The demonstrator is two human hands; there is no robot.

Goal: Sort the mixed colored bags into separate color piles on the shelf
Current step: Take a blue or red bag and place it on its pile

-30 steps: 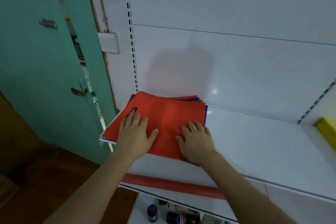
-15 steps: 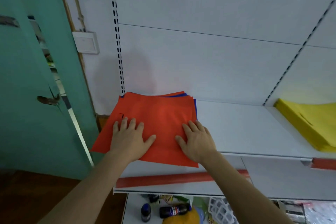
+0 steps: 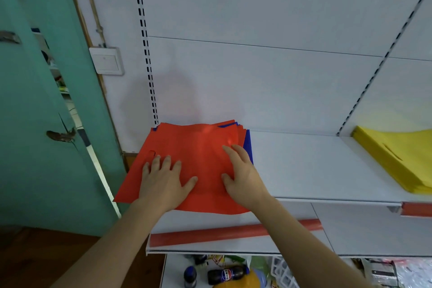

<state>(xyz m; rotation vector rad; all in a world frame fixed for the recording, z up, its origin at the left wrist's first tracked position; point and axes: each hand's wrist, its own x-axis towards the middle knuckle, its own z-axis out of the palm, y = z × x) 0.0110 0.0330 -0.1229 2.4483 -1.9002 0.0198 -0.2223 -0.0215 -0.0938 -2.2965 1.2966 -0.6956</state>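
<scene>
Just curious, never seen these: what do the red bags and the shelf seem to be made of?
Red bags: probably thin non-woven fabric, matte; the top sheet ripples softly near the right hand.
Shelf: likely painted white metal, smooth with faint sheen.

A mixed bag stack (image 3: 196, 147) is lying at the shelf's (image 3: 304, 166) left end, overhanging its front-left corner; another bag pile (image 3: 397, 159) is sitting at the right.

A flat red bag (image 3: 196, 159) tops a pile at the white shelf's (image 3: 304, 166) left end. Blue bags (image 3: 248, 145) peek out underneath. Yellow bags (image 3: 397, 159) lie far right.
</scene>
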